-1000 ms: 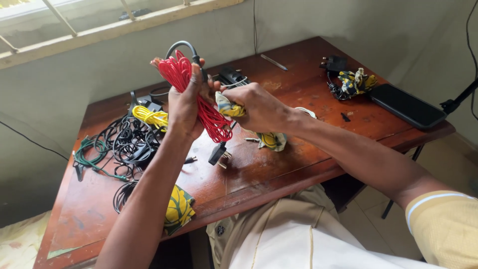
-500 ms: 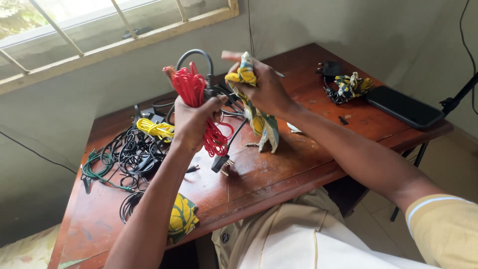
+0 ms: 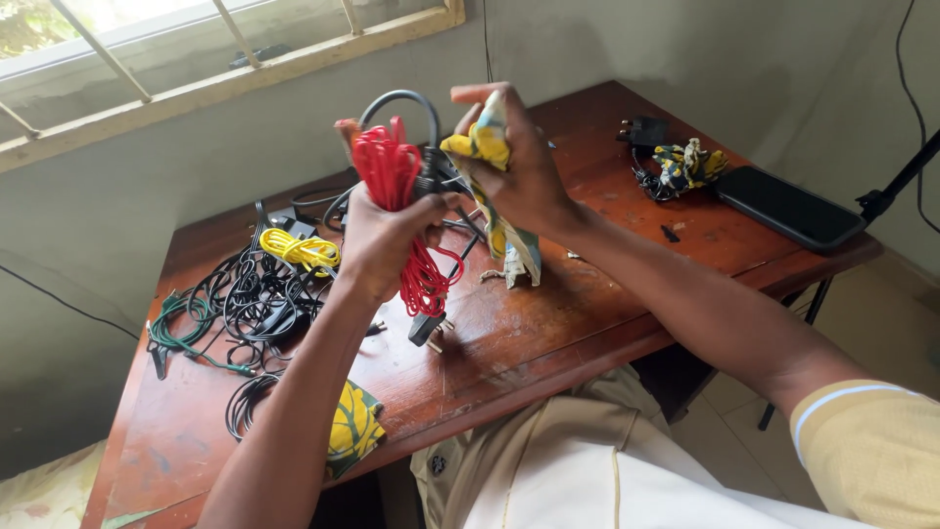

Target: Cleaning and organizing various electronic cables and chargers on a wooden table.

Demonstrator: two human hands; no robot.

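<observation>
A folded yellow-patterned cloth lay at the table's near edge, partly hidden by the forearm. Above the table, the left hand was clenched around the red cable bundle, plug dangling; the right hand pinched a patterned cloth strip. Beyond lay tangled black cables, hard to separate.

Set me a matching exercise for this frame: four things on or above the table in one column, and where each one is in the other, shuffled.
Things:
1. red cable bundle
2. patterned cloth strip
3. yellow cable
4. black phone

Places:
A. flat at the table's right edge
B. gripped in the left hand
C. on the tangle of black cables
D. held up in the right hand

Pairs: 1-B, 2-D, 3-C, 4-A
</observation>
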